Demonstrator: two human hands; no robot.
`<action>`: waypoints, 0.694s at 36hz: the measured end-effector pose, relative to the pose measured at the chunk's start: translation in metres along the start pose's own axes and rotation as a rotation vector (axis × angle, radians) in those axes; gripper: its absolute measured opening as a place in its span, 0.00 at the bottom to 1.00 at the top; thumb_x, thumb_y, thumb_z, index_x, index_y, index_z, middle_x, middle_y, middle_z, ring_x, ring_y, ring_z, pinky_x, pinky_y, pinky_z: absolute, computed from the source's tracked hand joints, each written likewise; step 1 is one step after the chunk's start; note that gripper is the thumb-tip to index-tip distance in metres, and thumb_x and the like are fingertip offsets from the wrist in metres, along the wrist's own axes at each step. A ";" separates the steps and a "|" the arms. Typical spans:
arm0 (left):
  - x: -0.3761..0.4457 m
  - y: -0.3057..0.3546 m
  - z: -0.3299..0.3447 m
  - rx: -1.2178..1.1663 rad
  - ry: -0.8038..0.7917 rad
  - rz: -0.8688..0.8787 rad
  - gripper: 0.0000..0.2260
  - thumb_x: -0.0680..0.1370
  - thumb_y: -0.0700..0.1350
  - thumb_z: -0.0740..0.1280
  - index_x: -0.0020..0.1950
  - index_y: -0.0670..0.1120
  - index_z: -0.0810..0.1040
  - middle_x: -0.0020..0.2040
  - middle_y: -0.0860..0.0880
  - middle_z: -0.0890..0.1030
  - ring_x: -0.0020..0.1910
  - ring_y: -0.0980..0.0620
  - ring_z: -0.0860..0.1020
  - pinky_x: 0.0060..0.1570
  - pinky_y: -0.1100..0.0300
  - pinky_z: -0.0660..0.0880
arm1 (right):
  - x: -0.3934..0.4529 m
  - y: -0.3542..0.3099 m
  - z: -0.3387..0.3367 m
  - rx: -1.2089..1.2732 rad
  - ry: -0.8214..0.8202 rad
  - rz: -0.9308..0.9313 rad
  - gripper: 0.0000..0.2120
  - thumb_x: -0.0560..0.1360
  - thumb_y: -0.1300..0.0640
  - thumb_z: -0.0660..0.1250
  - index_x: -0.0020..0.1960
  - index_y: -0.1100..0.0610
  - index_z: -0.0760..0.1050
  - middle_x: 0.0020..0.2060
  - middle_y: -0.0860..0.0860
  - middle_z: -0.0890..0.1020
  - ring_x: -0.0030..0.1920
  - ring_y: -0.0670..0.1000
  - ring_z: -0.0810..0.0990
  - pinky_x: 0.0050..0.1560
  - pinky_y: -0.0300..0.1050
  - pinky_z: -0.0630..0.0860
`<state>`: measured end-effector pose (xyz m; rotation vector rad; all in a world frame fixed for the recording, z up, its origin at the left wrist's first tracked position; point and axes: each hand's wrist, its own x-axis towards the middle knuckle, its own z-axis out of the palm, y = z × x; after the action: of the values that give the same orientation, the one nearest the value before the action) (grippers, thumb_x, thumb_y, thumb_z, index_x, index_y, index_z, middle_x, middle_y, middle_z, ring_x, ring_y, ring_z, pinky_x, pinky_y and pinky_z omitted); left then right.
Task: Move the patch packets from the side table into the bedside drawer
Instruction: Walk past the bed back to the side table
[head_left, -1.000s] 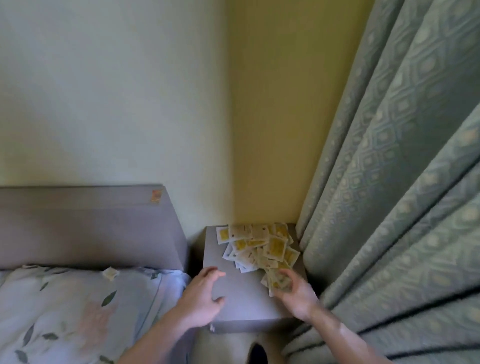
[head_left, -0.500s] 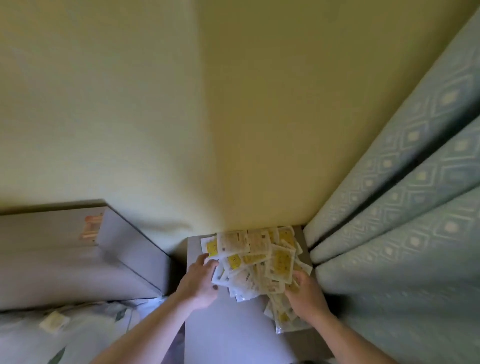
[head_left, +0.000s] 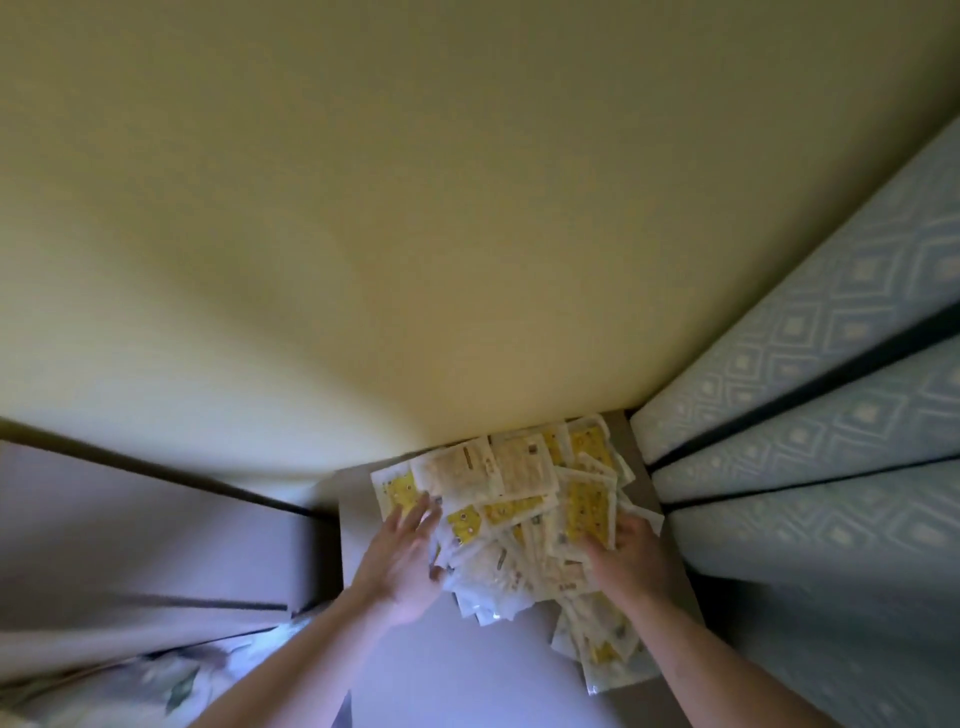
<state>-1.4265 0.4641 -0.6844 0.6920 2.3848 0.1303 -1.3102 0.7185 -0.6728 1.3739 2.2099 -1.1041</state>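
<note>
Side table (head_left: 467, 670) boxed in on three sides: wall (head_left: 415, 260) touching far edge, curtain (head_left: 810, 467) folds pressing along right edge, headboard (head_left: 156, 561) just beside left edge. Patch packets (head_left: 524, 499) heaped over far and right part of top, some trailing toward near right corner. Bare top at near left, between forearms. Left hand (head_left: 402, 561) and right hand (head_left: 631, 558) flank heap

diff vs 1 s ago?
Both hands moved forward onto the patch packets: left hand from the bare side table top to the pile's left edge, right hand deeper at its right. Nothing lifted yet; pile stays on the table.
</note>
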 end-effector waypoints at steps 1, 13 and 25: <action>-0.002 0.000 0.004 0.010 0.030 0.009 0.33 0.81 0.54 0.61 0.82 0.48 0.52 0.82 0.50 0.51 0.81 0.45 0.50 0.79 0.55 0.49 | 0.003 -0.001 0.001 0.019 0.008 0.006 0.26 0.70 0.43 0.74 0.62 0.55 0.76 0.55 0.54 0.82 0.52 0.58 0.81 0.49 0.46 0.78; 0.054 -0.003 -0.030 -0.278 0.331 -0.292 0.29 0.75 0.58 0.71 0.72 0.48 0.70 0.71 0.50 0.71 0.69 0.44 0.70 0.67 0.50 0.70 | 0.019 0.012 0.013 0.053 0.038 0.099 0.10 0.70 0.49 0.74 0.49 0.48 0.78 0.45 0.47 0.84 0.44 0.52 0.82 0.46 0.50 0.82; 0.061 0.003 -0.016 -0.255 0.240 -0.485 0.32 0.69 0.64 0.75 0.66 0.50 0.69 0.64 0.50 0.75 0.66 0.46 0.68 0.58 0.51 0.66 | 0.010 0.001 0.012 0.168 0.006 0.117 0.15 0.69 0.41 0.74 0.43 0.52 0.81 0.38 0.46 0.84 0.38 0.48 0.80 0.33 0.39 0.74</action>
<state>-1.4746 0.4989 -0.7053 -0.0306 2.6276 0.3161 -1.3159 0.7160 -0.6875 1.5546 2.0510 -1.2674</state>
